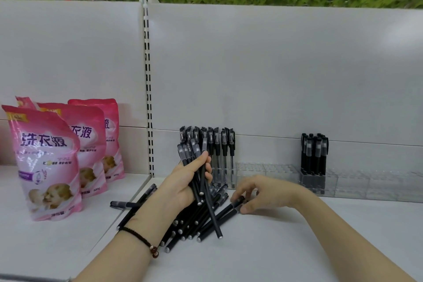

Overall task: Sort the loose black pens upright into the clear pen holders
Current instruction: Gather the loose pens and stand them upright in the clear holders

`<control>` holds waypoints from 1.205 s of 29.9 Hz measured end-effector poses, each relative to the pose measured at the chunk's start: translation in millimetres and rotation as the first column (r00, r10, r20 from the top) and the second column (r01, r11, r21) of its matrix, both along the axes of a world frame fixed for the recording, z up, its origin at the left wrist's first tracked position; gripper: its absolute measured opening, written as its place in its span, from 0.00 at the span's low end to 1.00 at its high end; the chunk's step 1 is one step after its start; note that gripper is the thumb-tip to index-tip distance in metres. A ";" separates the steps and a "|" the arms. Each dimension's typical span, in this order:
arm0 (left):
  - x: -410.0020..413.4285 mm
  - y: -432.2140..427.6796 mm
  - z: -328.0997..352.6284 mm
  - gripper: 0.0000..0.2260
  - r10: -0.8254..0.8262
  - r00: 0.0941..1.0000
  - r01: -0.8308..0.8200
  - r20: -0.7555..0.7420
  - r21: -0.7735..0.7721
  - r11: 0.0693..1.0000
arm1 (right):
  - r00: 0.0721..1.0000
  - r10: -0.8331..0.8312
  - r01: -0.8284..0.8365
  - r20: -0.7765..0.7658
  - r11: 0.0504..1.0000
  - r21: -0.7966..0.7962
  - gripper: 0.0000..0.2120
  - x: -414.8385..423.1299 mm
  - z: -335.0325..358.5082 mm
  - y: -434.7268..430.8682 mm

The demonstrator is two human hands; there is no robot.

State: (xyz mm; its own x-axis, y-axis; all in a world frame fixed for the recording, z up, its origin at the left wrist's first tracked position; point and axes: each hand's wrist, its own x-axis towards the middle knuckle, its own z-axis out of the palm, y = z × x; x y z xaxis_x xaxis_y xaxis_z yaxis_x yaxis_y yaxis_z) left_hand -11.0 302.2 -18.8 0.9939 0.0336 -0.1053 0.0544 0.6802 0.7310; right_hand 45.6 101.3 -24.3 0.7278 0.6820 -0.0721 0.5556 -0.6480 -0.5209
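Observation:
My left hand (pixel 183 184) grips a bundle of black pens (pixel 198 167), held nearly upright above the shelf. Beneath it lies a heap of loose black pens (pixel 194 224) on the white shelf. My right hand (pixel 258 193) reaches to the heap's right edge and pinches the capped end of one lying pen (pixel 229 209). Along the back wall runs a row of clear pen holders (pixel 270 173). Several pens (pixel 219 144) stand upright in the leftmost holder, and another cluster of black pens (pixel 314 153) stands in a holder farther right.
Three pink detergent pouches (pixel 48 160) stand on the shelf to the left, beyond a slotted upright post (pixel 148 89). A single pen (pixel 121 204) lies near the shelf joint. White shelf surface (pixel 274 247) spreads in front. More clear holders (pixel 377 184) continue right.

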 end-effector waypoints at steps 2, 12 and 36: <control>0.4 -1.3 -1.5 0.05 -0.030 0.999 0.029 -0.028 -0.021 0.999 | 1.000 -0.004 0.004 -0.022 1.000 0.023 0.11 -1.1 0.3 -0.7; 1.7 -5.4 -2.2 0.09 -0.006 1.000 0.006 -0.004 0.041 0.999 | 0.980 0.081 -0.037 -0.184 0.971 0.235 0.11 -2.4 5.4 -5.6; -10.2 -27.2 4.1 0.12 -0.160 0.973 0.101 0.164 0.319 0.942 | 0.994 -0.064 0.110 -0.091 0.489 0.865 0.07 -11.7 32.6 20.1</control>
State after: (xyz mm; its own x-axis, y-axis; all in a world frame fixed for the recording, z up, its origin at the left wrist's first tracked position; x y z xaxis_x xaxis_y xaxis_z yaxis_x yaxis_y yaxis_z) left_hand -21.2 274.9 -14.7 0.9924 -0.0968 0.0757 -0.0286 0.4176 0.9082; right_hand 33.9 121.3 8.3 0.7993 0.3498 0.4886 0.4862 0.1014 -0.8679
